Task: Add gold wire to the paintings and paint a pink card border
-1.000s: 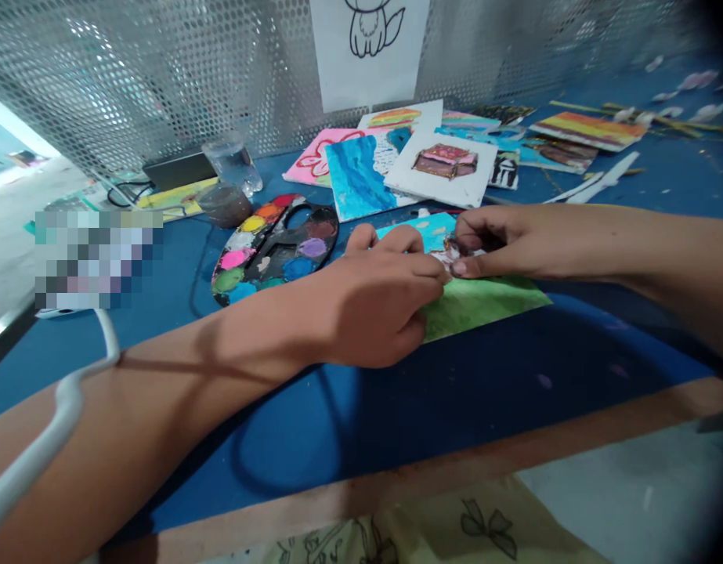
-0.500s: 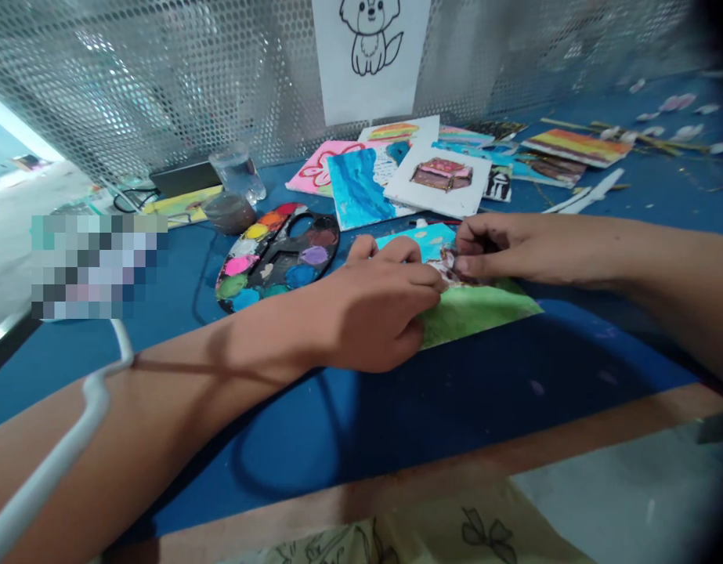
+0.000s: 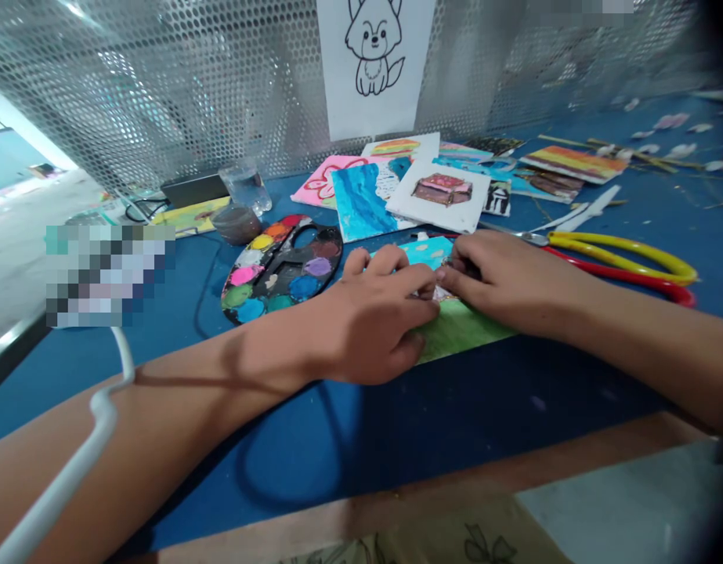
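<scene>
Left hand point(image 3: 366, 325) curled, fingertips down on painted paper card point(image 3: 464, 330); right hand point(image 3: 505, 282) seems to pinch small paper piece point(image 3: 442, 293), grip partly hidden. Card flat under hands, thin, light, bendable: hold by green edge. Red-yellow scissors point(image 3: 623, 258) at card's 2 o'clock; watercolour palette point(image 3: 282, 270) at 9 o'clock.

A silver perforated metal screen point(image 3: 131, 86) gleams behind the matt blue painted tabletop point(image 3: 484, 392), which is edged by a smooth pale wooden strip point(image 3: 361, 509). A black plastic palette point(image 3: 282, 270) carries glossy paint cakes, and a clear, smooth cup point(image 3: 245, 188) stands beside it. The green painted paper card point(image 3: 467, 329) looks matt and slightly rough, while the long red-and-yellow tool handles point(image 3: 619, 258) shine like glossy plastic.
</scene>
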The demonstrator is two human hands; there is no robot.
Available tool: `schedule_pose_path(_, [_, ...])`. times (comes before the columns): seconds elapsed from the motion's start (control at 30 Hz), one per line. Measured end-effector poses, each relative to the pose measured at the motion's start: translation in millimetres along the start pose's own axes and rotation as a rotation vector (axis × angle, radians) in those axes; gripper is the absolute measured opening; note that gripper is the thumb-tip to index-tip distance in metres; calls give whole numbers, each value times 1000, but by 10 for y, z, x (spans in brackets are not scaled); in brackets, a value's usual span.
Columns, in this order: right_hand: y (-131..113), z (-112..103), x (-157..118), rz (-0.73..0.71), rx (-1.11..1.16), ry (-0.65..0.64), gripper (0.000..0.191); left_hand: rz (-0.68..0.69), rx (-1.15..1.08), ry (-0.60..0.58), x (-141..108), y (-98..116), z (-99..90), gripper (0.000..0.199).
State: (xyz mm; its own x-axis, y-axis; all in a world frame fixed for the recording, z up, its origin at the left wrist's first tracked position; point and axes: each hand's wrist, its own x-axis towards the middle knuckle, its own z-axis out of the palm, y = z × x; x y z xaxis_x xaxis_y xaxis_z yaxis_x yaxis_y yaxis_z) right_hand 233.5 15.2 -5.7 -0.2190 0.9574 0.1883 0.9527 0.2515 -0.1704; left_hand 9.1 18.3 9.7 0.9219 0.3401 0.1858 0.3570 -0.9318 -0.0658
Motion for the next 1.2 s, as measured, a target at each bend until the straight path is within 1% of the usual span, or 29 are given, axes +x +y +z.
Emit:
schedule_pose_path(0.2, [-31,5,18,-4,-82,-54,40,10,-15,11,9,-8,15,30])
schedule_pose_path(0.33, [-26,15,0,13,-112,-63,41,12,-12,16,-1,-12,18,31])
schedule_pose_path(0.53, [-30,23,-1,42,-143,-95,43,-7,-6,-25,-1,-12,7,33])
schedule_pose_path(0.6, [-32,25,5,40,-134,-87,43,-9,-8,-35,4,-10,5,33])
schedule_pose_path(0.7, [-20,-6,12,14,-54,-52,41,-4,-12,-37,6,-8,1,33])
schedule_pose_path(0.77, [11,-60,13,11,64,-7,37,0,-6,-40,3,-9,-2,32])
schedule_pose_path(0.83, [64,-131,10,-39,203,58,37,5,3,-44,-2,-12,-5,31])
schedule_pose_path(0.87, [94,-168,6,-86,260,69,39,8,6,-45,-4,-14,-6,31])
schedule_pose_path(0.9, [122,-201,2,-141,299,46,40,11,8,-43,-5,-15,-7,31])
schedule_pose_path(0.97, [162,-252,-5,-217,323,-88,42,10,9,-38,-4,-13,-14,30])
schedule_pose_path(1.03, [167,-279,-8,-234,305,-220,40,1,4,-48,0,-4,-31,29])
schedule_pose_path(1.1, [144,-289,-4,-247,275,-264,40,-9,-6,-78,5,9,-57,28])
schedule_pose_path(1.2, [103,-284,5,-236,242,-262,39,-16,-25,-114,11,23,-99,30])
